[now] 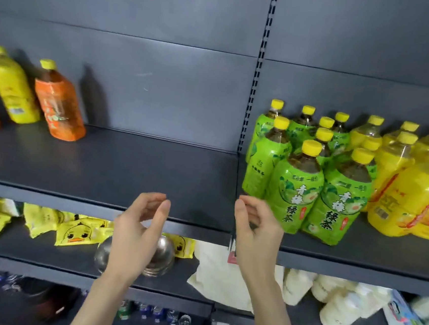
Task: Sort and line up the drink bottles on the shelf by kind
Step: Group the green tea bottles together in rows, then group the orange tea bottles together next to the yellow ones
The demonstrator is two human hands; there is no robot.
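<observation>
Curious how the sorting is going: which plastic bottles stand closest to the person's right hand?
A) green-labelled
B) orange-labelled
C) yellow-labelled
A: the green-labelled plastic bottles with yellow caps stand just beside the right hand.

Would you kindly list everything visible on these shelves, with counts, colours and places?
green bottles: about eight, green with yellow caps, top shelf right
yellow bottles: several, yellow, far right beside them
orange bottles: two, orange, top shelf left, one cut off
lone yellow bottle: one, yellow, between the orange ones
duck packets: several, yellow, lower shelf left
metal bowl: at least one, silver, lower shelf middle
white bottles: several, white, lower shelf right
hands: two, bare, left hand and right hand both empty
</observation>
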